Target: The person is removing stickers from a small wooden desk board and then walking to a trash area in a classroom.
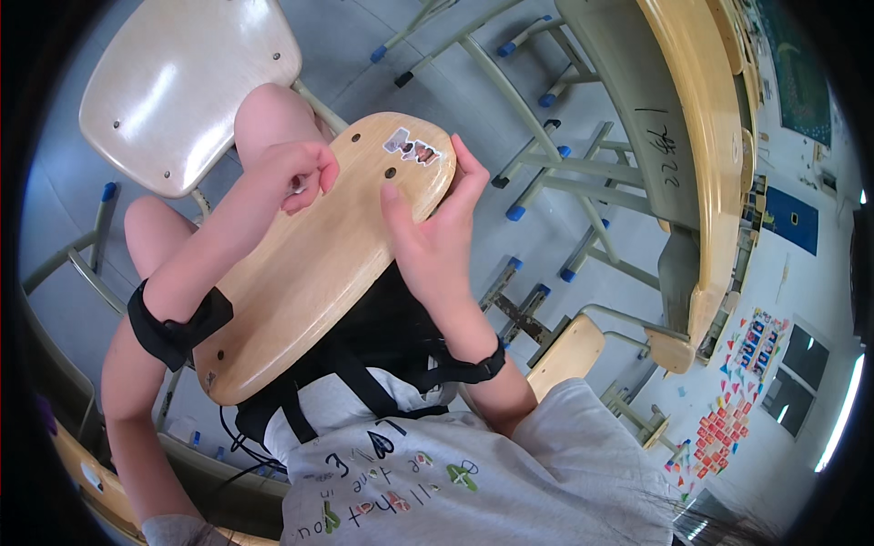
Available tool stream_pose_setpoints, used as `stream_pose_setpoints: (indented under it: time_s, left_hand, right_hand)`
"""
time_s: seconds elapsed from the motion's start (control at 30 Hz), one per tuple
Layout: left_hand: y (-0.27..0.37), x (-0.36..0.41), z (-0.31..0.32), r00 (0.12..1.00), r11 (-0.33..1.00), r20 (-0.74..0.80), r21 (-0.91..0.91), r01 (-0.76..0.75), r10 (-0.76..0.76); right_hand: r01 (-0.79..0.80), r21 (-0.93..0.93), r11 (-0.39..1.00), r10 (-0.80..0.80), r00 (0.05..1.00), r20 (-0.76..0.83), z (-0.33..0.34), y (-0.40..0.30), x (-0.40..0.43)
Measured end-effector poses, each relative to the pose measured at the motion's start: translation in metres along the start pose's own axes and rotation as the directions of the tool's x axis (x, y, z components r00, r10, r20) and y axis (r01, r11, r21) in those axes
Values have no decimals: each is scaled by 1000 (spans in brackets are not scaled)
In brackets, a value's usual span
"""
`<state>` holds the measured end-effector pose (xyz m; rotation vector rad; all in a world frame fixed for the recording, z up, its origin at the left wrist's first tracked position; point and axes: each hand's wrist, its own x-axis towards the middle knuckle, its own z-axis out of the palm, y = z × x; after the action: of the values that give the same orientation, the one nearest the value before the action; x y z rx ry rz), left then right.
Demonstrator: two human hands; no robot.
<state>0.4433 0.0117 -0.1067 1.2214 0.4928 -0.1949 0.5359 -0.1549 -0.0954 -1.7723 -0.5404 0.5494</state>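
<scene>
A light wooden chair panel [300,273] with rounded ends and metal bolts lies tilted across the lap. Near its upper end are stickers [412,147] with a white outline. My right hand [440,225] grips the panel's upper right edge, thumb on the face beside a bolt and fingers around the rim. Over the panel's upper left part is my left hand [304,177], its fingers curled; something small and dark shows inside the curl, too unclear to name. Black straps [179,327] go round both forearms.
A pale wooden chair [191,89] stands beyond the knees. To the right are a wooden-topped desk [710,170] and metal desk legs with blue feet on the tiled floor. Another wooden chair [570,351] is at lower right. Dark cables [249,454] hang beside the lap.
</scene>
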Motion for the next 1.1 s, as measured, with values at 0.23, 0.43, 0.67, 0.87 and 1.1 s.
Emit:
stream_pose_setpoints:
  time_s: [0.23,0.43,0.67,0.87,1.1]
  left_hand:
    - [14,37,28,989,981,-107,155,115,-99]
    - [26,51,28,998,955,-8,289,63,-64]
    - [15,56,26,969,940,88,236,-245,230]
    - [12,59,27,969,964,131,140,-228,210]
    - [9,60,29,965,954,95,157,-255,242]
  right_hand:
    - [88,-157,984,-77,994,77,-21,-2,18]
    - [-383,216,898,347,919,186,-41,-12,43]
    - [-591,266,762,445,775,448,-63,-24,71]
    - [-674,107,731,550,674,493,-67,-36,86]
    - [-725,65,685,617,626,476,-66,-40,90]
